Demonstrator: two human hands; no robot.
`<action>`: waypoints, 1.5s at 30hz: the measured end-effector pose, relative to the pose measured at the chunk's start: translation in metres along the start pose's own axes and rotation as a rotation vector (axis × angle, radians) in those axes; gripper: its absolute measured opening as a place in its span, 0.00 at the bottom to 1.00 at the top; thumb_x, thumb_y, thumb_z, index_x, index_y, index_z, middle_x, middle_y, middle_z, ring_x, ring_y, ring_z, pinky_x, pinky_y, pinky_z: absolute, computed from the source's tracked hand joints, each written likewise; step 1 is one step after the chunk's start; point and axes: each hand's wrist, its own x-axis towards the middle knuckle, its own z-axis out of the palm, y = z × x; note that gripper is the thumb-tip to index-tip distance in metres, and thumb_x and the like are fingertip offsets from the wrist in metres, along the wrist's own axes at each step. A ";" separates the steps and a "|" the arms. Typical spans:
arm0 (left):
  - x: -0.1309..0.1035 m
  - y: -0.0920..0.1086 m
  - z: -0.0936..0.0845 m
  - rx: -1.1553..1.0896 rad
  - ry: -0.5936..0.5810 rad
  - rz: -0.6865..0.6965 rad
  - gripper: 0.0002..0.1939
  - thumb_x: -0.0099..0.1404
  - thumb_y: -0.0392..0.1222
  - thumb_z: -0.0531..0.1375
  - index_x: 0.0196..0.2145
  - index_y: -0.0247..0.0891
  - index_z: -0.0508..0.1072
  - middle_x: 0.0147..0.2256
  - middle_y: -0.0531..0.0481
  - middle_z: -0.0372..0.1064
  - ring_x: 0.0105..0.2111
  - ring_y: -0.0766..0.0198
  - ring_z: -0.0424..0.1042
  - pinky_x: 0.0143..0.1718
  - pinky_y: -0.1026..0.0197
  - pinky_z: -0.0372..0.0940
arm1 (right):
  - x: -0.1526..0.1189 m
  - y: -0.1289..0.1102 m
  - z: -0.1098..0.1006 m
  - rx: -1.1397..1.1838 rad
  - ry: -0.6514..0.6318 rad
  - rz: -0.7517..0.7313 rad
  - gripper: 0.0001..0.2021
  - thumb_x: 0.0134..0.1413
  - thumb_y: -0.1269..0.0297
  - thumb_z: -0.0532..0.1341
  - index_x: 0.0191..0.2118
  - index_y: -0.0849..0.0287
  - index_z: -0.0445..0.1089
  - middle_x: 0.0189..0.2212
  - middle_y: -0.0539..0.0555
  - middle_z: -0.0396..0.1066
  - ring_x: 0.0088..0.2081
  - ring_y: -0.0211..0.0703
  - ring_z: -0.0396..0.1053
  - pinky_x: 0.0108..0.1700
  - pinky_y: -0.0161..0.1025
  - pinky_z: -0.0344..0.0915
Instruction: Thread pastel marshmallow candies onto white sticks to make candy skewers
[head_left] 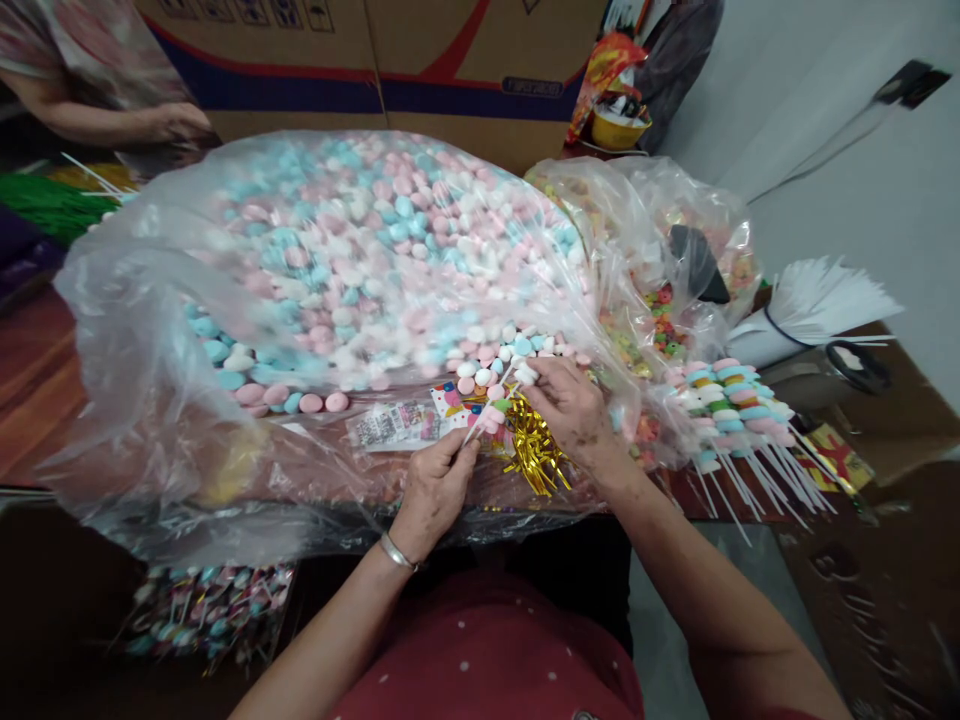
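Between my hands a thin white stick (473, 431) slants upward, with pink and green candy pieces (492, 417) threaded on it. My left hand (436, 487) pinches the stick's lower end and wears a silver bangle. At the stick's upper end, the fingers of my right hand (571, 405) are closed on a white candy piece (526, 374). Gold tinsel (536, 450) lies under my right hand. Just beyond my fingers, loose pink, white and blue pieces (480, 372) spill from a large clear plastic bag (142, 290) full of them.
Finished-looking candy skewers (739, 410) are stacked at the right, before a bundle of white sticks (825, 300). Smaller bags (637, 200) stand behind. A large carton (420, 60) is at the back; a person's hand (184, 125) shows upper left. Wrapped skewers (210, 605) lie lower left.
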 end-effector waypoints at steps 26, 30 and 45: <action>0.000 -0.002 -0.004 -0.051 -0.044 -0.003 0.13 0.65 0.44 0.54 0.28 0.37 0.73 0.19 0.57 0.58 0.20 0.70 0.57 0.23 0.68 0.53 | -0.003 0.007 -0.002 0.336 -0.137 0.006 0.09 0.59 0.66 0.61 0.42 0.54 0.78 0.38 0.52 0.78 0.41 0.39 0.74 0.47 0.40 0.71; 0.000 -0.004 -0.003 -0.069 -0.030 -0.011 0.13 0.65 0.44 0.54 0.27 0.37 0.71 0.18 0.57 0.58 0.19 0.70 0.57 0.22 0.68 0.54 | -0.013 -0.003 0.007 0.323 -0.199 0.027 0.10 0.59 0.65 0.60 0.42 0.54 0.78 0.39 0.53 0.78 0.41 0.40 0.75 0.46 0.40 0.71; -0.003 -0.010 -0.004 -0.108 -0.020 -0.041 0.14 0.67 0.44 0.55 0.25 0.38 0.68 0.19 0.57 0.59 0.19 0.71 0.56 0.21 0.68 0.53 | 0.004 0.039 -0.069 -0.531 -0.668 0.115 0.14 0.60 0.71 0.54 0.46 0.61 0.74 0.39 0.59 0.76 0.40 0.48 0.72 0.42 0.40 0.64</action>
